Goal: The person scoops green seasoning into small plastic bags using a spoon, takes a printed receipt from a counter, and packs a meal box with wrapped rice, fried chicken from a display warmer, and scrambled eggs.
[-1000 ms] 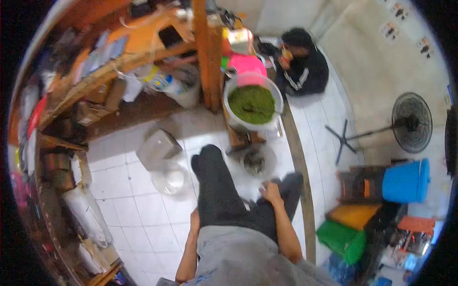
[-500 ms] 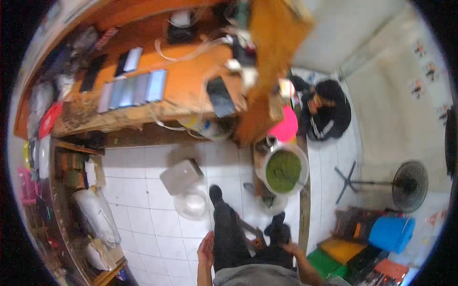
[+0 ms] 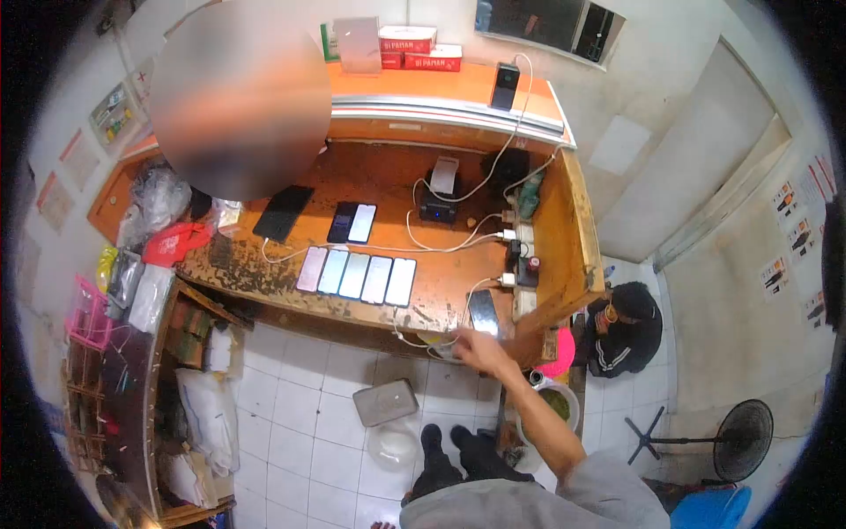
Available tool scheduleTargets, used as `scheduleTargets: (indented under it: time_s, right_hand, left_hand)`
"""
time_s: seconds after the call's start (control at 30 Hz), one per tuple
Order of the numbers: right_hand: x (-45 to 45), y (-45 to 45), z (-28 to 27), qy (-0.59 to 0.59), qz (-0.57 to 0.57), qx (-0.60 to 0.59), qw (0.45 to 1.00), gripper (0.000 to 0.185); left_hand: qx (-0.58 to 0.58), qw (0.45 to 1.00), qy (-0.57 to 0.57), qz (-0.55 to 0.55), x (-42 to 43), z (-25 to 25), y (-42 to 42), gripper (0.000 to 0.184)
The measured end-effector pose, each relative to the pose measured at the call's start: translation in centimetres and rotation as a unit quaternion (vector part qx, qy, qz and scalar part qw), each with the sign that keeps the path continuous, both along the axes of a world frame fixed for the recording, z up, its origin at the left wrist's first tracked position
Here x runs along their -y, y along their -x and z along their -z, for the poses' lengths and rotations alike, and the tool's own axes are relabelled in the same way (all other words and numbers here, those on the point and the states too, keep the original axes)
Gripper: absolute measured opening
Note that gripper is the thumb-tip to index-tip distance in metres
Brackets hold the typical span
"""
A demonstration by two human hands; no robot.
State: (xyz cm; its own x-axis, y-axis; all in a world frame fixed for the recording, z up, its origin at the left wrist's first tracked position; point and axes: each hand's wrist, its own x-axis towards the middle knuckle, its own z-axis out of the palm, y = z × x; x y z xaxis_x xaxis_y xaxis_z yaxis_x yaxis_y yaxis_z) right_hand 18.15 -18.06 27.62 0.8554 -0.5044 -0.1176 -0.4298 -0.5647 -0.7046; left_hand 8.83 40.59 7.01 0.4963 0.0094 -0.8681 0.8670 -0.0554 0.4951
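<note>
Looking down in the head view, I have my right hand (image 3: 478,353) at the near edge of the worktop (image 3: 388,181), just in front of the phone (image 3: 484,315). My fingers there are bent and partly curled; whether they grip anything I cannot tell. Of my left hand (image 3: 382,525), only the fingertips show, low over the floor and well apart from the phone, so its state I cannot tell either.

The phone lies flat near the edge, probably because a white cable (image 3: 477,286) must span the gap from the plugs (image 3: 508,279) just behind it. Left of the phone, the row (image 3: 353,277) of five handsets lies screen-up and side by side, I judge so that each can be viewed and picked out. Behind the row, two more handsets (image 3: 361,223) lie together. Farther back from the phone stands a black box (image 3: 438,207), its cord seeming to dictate that spot near power. To the phone's right and lower down, a pink lid (image 3: 557,353) sits beyond the worktop's end, and farther right a person (image 3: 627,326) crouches.
</note>
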Motion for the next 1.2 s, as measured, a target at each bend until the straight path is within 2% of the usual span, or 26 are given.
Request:
scheduleTargets:
  time_s: [0.03,0.13,0.2,0.23,0.27,0.3,0.43,0.47,0.5,0.53,0.57,0.6,0.67,0.73,0.83,0.87,0.97,1.0,1.07,1.1,1.13,1.2]
  right_hand:
    - [2.6,-2.2,1.2,0.018,0.012,0.024,0.999,0.037]
    - [10.3,-8.2,-1.3,0.067,-0.015,0.055,0.996,0.036]
    - [16.0,-12.8,-1.1,0.102,-0.001,0.020,0.995,0.036]
    - [19.0,-15.5,0.5,0.106,0.013,0.046,0.993,0.037]
    - [24.0,-18.3,3.8,0.197,-0.031,0.109,0.974,0.038]
    - [26.3,-21.0,2.9,0.121,0.006,0.059,0.991,0.040]
    - [33.6,-33.3,5.6,0.213,-0.109,0.049,0.970,0.036]
    - [35.0,-36.4,6.2,0.243,-0.133,0.032,0.960,0.034]
    - [34.8,-39.4,6.2,0.270,-0.153,0.016,0.951,0.033]
    - [34.5,-42.1,6.8,0.295,-0.170,0.000,0.940,0.032]
    - [34.9,-44.2,6.8,0.318,-0.176,-0.021,0.932,0.031]
    - [34.3,-45.8,6.8,0.334,-0.186,-0.034,0.924,0.030]
    - [34.1,-47.0,6.7,0.353,-0.196,-0.056,0.913,0.028]
    - [33.2,-48.0,6.2,0.367,-0.211,-0.068,0.903,0.027]
    - [33.0,-48.0,5.8,0.381,-0.221,-0.076,0.895,0.024]
    - [33.1,-47.9,5.8,0.385,-0.224,-0.076,0.892,0.024]
    - [33.2,-47.2,6.0,0.402,-0.239,-0.072,0.881,0.022]
    - [33.6,-47.1,5.7,0.404,-0.243,-0.067,0.879,0.022]
    - [34.0,-46.0,5.4,0.410,-0.262,-0.052,0.872,0.022]
    - [34.8,-45.7,5.8,0.415,-0.273,-0.042,0.867,0.022]
    - [35.8,-44.9,5.9,0.418,-0.286,-0.033,0.862,0.022]
    - [37.7,-42.0,6.6,0.428,-0.317,-0.022,0.846,0.022]
  left_hand:
    - [0.004,1.000,-0.015,0.016,1.1,-0.3,0.1,0.053]
    - [0.023,0.997,-0.049,0.053,4.2,-1.1,-0.4,0.049]
    - [0.046,0.994,-0.071,0.066,6.0,-1.6,-1.0,0.046]
    - [0.062,0.993,-0.082,0.059,6.9,-1.9,-0.8,0.044]
    - [0.079,0.991,-0.093,0.046,8.0,-2.1,-0.6,0.043]
    - [0.101,0.989,-0.104,0.032,8.8,-2.0,-0.1,0.041]
    - [0.157,0.967,-0.198,0.019,13.2,-2.0,6.5,0.035]
    - [0.042,0.976,-0.213,0.005,14.5,-1.7,7.1,0.041]
    - [0.094,0.971,-0.218,-0.010,16.3,-3.0,7.9,0.045]
    - [0.078,0.963,-0.237,-0.104,18.9,-4.4,9.0,0.046]
    - [0.108,0.962,-0.184,-0.169,20.6,-7.6,9.8,0.045]
    - [0.062,0.945,-0.230,-0.222,21.9,-7.7,11.0,0.046]
    - [-0.121,0.908,-0.284,-0.283,24.8,-10.9,12.0,0.046]
    - [-0.100,0.890,-0.268,-0.355,26.6,-8.3,17.2,0.045]
    - [-0.151,0.908,-0.207,-0.331,28.9,-7.2,20.2,0.043]
    - [-0.141,0.923,-0.203,-0.294,29.2,-5.9,20.9,0.040]
    - [-0.163,0.913,-0.218,-0.305,30.2,-5.0,17.8,0.037]
    - [-0.107,0.920,-0.239,-0.293,30.5,-6.2,16.0,0.035]
    - [-0.011,0.920,-0.306,-0.246,29.3,-2.9,14.2,0.039]
    - [-0.040,0.922,-0.293,-0.249,29.1,-4.6,12.0,0.041]
    - [-0.071,0.926,-0.283,-0.239,29.1,-8.5,8.0,0.043]
    - [-0.024,0.931,-0.268,-0.246,27.0,-6.0,6.4,0.042]
